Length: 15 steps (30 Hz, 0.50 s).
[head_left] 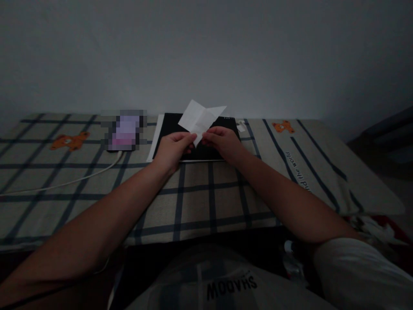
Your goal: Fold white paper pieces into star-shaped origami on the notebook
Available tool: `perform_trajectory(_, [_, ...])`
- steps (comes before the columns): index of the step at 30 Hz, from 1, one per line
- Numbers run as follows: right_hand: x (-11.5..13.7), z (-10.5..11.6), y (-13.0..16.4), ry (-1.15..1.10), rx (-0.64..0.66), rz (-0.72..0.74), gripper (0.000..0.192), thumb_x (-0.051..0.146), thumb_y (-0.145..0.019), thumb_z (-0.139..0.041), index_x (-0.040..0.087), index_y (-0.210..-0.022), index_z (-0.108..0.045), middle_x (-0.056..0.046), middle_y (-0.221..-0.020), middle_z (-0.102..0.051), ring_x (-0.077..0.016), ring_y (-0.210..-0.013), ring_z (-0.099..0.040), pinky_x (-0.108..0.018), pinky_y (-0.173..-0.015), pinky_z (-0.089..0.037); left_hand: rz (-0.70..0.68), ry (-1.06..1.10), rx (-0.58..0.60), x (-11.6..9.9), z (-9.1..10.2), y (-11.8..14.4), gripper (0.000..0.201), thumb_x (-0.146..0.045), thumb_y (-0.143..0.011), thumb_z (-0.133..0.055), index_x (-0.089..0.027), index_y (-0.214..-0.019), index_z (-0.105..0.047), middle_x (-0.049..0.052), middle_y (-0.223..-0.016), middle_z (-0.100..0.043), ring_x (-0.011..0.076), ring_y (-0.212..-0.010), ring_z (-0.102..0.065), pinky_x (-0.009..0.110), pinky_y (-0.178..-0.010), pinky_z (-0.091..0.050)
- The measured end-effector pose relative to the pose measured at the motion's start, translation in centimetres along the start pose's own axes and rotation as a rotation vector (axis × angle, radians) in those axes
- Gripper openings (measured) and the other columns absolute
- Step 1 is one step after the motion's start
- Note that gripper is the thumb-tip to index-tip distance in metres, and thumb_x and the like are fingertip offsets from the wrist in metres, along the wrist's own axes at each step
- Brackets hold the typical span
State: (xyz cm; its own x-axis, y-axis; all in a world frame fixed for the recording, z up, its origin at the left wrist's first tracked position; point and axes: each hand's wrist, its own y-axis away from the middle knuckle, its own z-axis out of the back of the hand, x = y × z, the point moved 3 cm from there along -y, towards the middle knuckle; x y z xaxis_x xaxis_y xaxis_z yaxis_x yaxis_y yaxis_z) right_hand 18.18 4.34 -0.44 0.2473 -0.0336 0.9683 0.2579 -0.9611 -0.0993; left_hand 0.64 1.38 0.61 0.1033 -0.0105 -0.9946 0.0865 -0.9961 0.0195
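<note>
A folded piece of white paper (200, 119) is held up between both hands, with two flaps spreading at its top and a point at its bottom. My left hand (174, 148) pinches its lower left edge between thumb and fingers. On the lower right edge, my right hand (223, 141) pinches the paper in the same way. Beneath the hands lies a black flat board or folder (167, 125), with a white sheet (157, 133) showing along its left and front edges. The hands partly cover the board.
A phone (125, 131) with a blurred screen lies at the left, a white cable (87, 175) running from it. The checked tablecloth (196, 202) covers the table. A small white object (241, 126) sits right of the board. The wall (206, 51) stands behind. A clear bottle (292, 258) is below the table edge.
</note>
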Motion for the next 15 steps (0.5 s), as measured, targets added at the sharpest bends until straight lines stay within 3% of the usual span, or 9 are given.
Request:
perform_trajectory(10, [0.26,-0.25,0.16,0.08,0.005,0.005,0.018,0.031,-0.076,-0.089,0.021,-0.073,-0.075,0.001,-0.073,-0.075,-0.0124,-0.072,-0.067,-0.028,-0.077,-0.054,-0.002,0.021,0.016,-0.49,-0.03,-0.2,0.029,-0.027,-0.077,-0.084,-0.018,-0.058,-0.064,-0.002,-0.054,-0.059,0.0073,-0.051,-0.05,0.019,-0.05,-0.036])
perform_trajectory(15, [-0.01,-0.5,0.18,0.018,0.017,-0.024,0.023,0.038,-0.072,-0.093,0.023,-0.076,-0.077,0.002,-0.075,-0.077,-0.0133,-0.074,-0.069,-0.028,-0.077,-0.055,-0.092,0.015,-0.036,-0.62,0.01,0.01,0.028,-0.022,-0.08,-0.08,-0.019,-0.057,-0.064,-0.003,-0.053,-0.059,0.0078,-0.05,-0.049,0.02,-0.052,-0.038])
